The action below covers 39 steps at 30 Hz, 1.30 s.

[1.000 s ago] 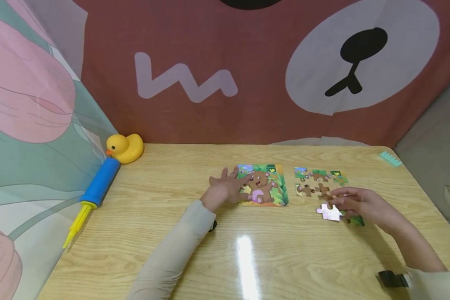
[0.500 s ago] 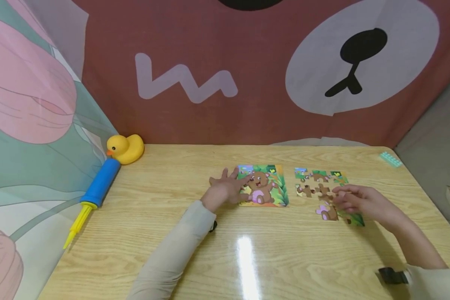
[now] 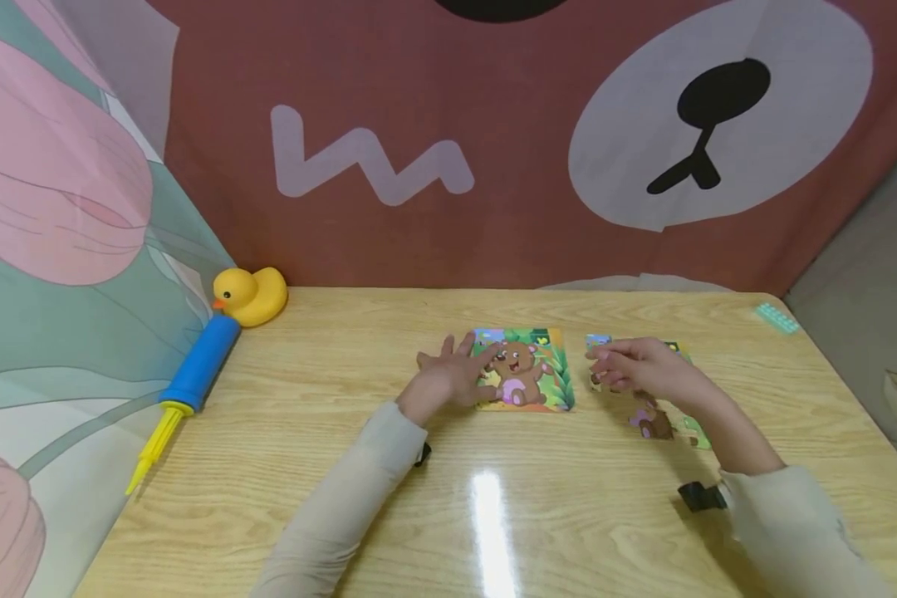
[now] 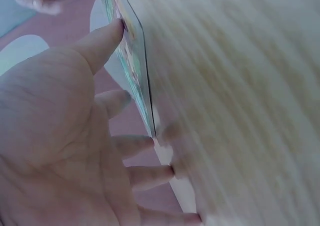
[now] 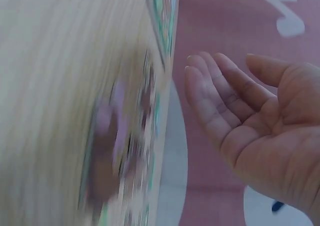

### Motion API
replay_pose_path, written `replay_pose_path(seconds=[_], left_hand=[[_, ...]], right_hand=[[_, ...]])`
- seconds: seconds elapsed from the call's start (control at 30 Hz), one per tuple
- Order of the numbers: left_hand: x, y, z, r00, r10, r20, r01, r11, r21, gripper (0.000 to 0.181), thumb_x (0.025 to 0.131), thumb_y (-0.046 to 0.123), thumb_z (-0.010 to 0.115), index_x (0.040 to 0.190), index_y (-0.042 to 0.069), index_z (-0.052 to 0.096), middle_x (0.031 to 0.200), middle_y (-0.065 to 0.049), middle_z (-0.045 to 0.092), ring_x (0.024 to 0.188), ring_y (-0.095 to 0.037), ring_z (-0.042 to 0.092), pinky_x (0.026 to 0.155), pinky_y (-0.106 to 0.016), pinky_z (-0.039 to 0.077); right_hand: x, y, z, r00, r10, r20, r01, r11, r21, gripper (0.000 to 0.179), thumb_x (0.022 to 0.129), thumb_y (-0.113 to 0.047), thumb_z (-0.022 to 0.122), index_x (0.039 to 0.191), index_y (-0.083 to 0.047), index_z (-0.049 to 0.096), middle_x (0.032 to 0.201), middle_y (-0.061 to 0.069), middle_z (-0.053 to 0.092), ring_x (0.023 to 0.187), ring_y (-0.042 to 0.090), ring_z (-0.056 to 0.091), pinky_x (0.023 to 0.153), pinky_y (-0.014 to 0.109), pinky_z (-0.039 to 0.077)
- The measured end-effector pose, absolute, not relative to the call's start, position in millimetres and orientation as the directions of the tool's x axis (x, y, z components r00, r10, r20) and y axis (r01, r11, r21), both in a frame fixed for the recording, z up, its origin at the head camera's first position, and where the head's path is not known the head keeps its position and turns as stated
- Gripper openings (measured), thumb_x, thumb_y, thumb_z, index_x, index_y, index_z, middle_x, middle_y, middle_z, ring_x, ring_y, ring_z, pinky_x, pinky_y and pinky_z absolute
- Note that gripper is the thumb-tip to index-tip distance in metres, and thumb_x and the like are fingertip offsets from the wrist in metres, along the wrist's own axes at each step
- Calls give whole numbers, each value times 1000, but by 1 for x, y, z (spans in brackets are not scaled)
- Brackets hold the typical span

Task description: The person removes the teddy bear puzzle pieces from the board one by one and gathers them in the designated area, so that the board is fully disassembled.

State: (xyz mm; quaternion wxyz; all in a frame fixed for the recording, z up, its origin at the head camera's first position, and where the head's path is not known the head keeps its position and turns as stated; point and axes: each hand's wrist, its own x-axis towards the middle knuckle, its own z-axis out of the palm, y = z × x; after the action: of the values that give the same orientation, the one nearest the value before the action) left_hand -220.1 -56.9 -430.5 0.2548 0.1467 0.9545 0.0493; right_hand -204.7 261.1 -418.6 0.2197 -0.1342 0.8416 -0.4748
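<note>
My left hand [image 3: 452, 378] has its fingers spread at the left side of a square bear picture card [image 3: 531, 370]. In the left wrist view, thumb and index fingertip lie over the card [image 4: 135, 60], while the other fingertips touch the wood. My right hand [image 3: 646, 370] hovers over loose jigsaw pieces, palm facing left, with nothing in its loosely bent fingers [image 5: 215, 100]. A bear-body jigsaw piece [image 3: 656, 422] with a purple patch lies in front of it, beside a green jigsaw piece [image 3: 693, 433]. The hand covers several pieces behind.
At the table's back left sits a yellow rubber duck [image 3: 252, 295], touching a blue and yellow hand pump [image 3: 202, 357]. A mint toy brick [image 3: 776, 318] lies near the back right corner. Printed cloth [image 3: 389, 241] hangs behind the wooden table [image 3: 329, 349].
My right hand has left the bear-body piece, which now lies flat, and moved left and farther back over the other pieces. My left hand has stayed on the card.
</note>
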Motion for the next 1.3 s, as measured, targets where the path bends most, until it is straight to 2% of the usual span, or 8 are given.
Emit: replay_pose_path(seconds=[0.17, 0.4, 0.63, 0.77, 0.83, 0.93, 1.2, 1.3], left_hand=[[-217, -67, -432, -834, 348, -429, 291, 937, 194, 91, 91, 69, 59, 162, 43, 8, 173, -4, -1, 159, -39, 8, 117, -74, 21], [-217, -84, -429, -840, 338, -426, 288, 941, 179, 103, 82, 77, 64, 162, 44, 7, 173, -6, -5, 157, -44, -3, 122, -70, 7], [-220, -88, -429, -832, 319, -454, 273, 948, 166, 104, 80, 79, 63, 161, 48, 6, 172, -6, -10, 155, -49, -8, 118, -76, 6], [-220, -90, -430, -820, 321, -473, 264, 947, 185, 104, 79, 80, 63, 160, 50, 5, 172, -5, -11, 155, -49, -9, 117, -77, 5], [-219, -91, -430, -814, 324, -482, 261, 945, 195, 104, 79, 80, 63, 160, 50, 4, 172, -5, -12, 155, -49, -9, 117, -77, 5], [-219, -92, -431, -810, 325, -489, 261, 945, 196, 103, 80, 80, 62, 160, 51, 3, 172, -5, -11, 155, -50, -8, 118, -77, 5], [-221, -90, -433, -808, 317, -497, 262, 948, 179, 103, 80, 81, 61, 159, 52, 2, 172, -5, -10, 155, -50, -8, 118, -76, 6], [-220, -90, -433, -807, 314, -500, 264, 949, 170, 103, 80, 81, 60, 159, 52, 1, 172, -5, -10, 155, -50, -8, 118, -76, 6]], right_hand=[[-220, 224, -422, -839, -471, -274, -12, 519, -855, 45, 110, -22, 44, 143, 7, 52, 131, 28, 64, 112, 32, 68, 91, 40, 59], [-232, 187, -432, -817, -482, -316, 44, 494, -868, 40, 109, -19, 47, 135, 8, 59, 120, 25, 68, 101, 25, 66, 86, 34, 59], [-234, 165, -440, -818, -479, -320, -10, 567, -824, 38, 108, -22, 52, 134, 2, 64, 120, 19, 69, 99, 22, 69, 85, 35, 60], [-234, 154, -443, -811, -500, -304, -65, 593, -802, 36, 106, -24, 55, 132, -3, 67, 103, 15, 71, 79, 15, 65, 69, 30, 56], [-234, 150, -443, -802, -525, -284, -108, 595, -796, 34, 106, -23, 56, 131, -6, 69, 95, 14, 70, 63, 12, 54, 58, 26, 47], [-235, 143, -444, -795, -549, -259, -164, 605, -779, 32, 105, -22, 56, 132, -9, 69, 95, 11, 69, 54, 11, 41, 50, 22, 37], [-232, 134, -446, -818, -532, -217, -225, 644, -732, 30, 103, -19, 58, 127, -8, 72, 112, 9, 68, 78, 16, 58, 59, 26, 48], [-231, 133, -445, -825, -520, -222, -204, 640, -741, 29, 103, -19, 58, 126, -8, 72, 118, 11, 68, 76, 17, 58, 58, 26, 48]])
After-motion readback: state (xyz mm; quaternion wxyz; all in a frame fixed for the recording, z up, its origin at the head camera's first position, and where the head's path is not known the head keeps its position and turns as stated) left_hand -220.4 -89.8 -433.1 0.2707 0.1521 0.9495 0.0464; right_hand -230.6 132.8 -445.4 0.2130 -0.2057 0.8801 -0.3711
